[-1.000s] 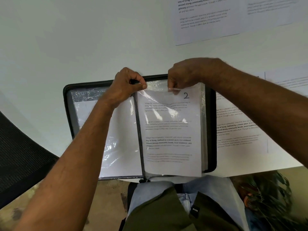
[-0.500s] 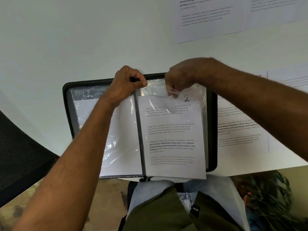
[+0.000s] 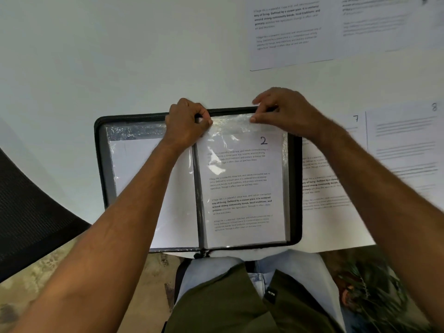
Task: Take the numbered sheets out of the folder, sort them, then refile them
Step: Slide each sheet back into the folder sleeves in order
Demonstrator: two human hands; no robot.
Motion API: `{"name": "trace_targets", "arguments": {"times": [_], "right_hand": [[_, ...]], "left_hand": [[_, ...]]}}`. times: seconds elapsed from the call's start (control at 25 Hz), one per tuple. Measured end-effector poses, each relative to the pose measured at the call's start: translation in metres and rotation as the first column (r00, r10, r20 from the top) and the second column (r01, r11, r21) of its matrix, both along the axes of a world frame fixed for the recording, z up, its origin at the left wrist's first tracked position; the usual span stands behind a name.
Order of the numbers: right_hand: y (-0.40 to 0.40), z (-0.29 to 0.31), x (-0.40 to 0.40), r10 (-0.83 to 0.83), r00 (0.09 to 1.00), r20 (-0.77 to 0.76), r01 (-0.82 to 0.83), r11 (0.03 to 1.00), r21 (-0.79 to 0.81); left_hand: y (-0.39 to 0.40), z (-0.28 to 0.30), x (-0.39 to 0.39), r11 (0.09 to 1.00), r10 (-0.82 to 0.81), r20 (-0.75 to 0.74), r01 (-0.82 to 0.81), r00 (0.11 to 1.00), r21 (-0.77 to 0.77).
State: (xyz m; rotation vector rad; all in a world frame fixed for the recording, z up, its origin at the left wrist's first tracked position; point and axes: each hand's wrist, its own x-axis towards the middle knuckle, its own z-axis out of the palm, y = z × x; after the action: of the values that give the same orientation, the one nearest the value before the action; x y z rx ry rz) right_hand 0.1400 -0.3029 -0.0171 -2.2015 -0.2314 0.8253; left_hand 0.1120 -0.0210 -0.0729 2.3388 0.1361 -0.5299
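Observation:
A black zip folder (image 3: 101, 164) lies open on the white table (image 3: 120, 56) in front of me. The sheet numbered 2 (image 3: 240, 188) sits inside the clear plastic sleeve (image 3: 230, 126) on the folder's right side. My left hand (image 3: 185, 126) pinches the sleeve's top edge near the spine. My right hand (image 3: 286, 111) pinches the same top edge further right, above the number. The left-hand sleeve holds a sheet showing its blank back (image 3: 134, 169), partly hidden by my left forearm.
Loose printed sheets lie to the right of the folder, one numbered 7 (image 3: 322, 183) and one numbered 8 (image 3: 403, 145). More sheets (image 3: 288, 32) lie at the far right of the table. A black mesh chair (image 3: 28, 212) stands at the left.
Sheet 2 hung past the folder's bottom edge and now lies fully inside the sleeve. My right hand let go of the sheet and moved up to the sleeve's top edge.

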Motion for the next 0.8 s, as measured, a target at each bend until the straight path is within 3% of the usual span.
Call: {"name": "trace_targets", "arguments": {"times": [0.08, 0.16, 0.28, 0.36, 0.48, 0.68, 0.8], "right_hand": [[-0.003, -0.004, -0.029, -0.322, 0.947, -0.019, 0.321, 0.934, 0.156], [-0.003, -0.008, -0.061, -0.507, 0.846, -0.163, 0.532, 0.798, 0.282], [-0.005, -0.014, -0.108, -0.613, 0.767, -0.19, 0.642, 0.727, 0.246], [-0.005, -0.011, -0.134, -0.657, 0.726, -0.204, 0.687, 0.705, 0.176], [-0.006, -0.002, -0.166, -0.648, 0.706, -0.286, 0.694, 0.714, 0.095], [0.003, 0.016, -0.182, -0.394, 0.771, -0.501, 0.478, 0.877, 0.045], [0.02, 0.032, -0.175, -0.363, 0.773, -0.52, 0.475, 0.875, 0.095]], "left_hand": [[-0.008, 0.002, -0.007, 0.988, -0.03, 0.002, 0.03, 1.0, 0.152], [-0.018, 0.008, -0.021, 0.963, -0.064, -0.018, 0.066, 0.998, 0.26], [-0.025, 0.02, -0.056, 0.964, -0.053, 0.125, 0.018, 0.991, 0.264], [-0.025, 0.02, -0.087, 0.987, 0.002, 0.204, -0.035, 0.979, 0.157], [-0.028, 0.023, -0.132, 0.986, 0.149, 0.103, -0.141, 0.983, -0.087], [-0.023, 0.026, -0.165, 0.954, 0.263, 0.008, -0.259, 0.965, -0.153], [-0.019, 0.036, -0.167, 0.922, 0.322, -0.118, -0.34, 0.939, -0.183]]}}
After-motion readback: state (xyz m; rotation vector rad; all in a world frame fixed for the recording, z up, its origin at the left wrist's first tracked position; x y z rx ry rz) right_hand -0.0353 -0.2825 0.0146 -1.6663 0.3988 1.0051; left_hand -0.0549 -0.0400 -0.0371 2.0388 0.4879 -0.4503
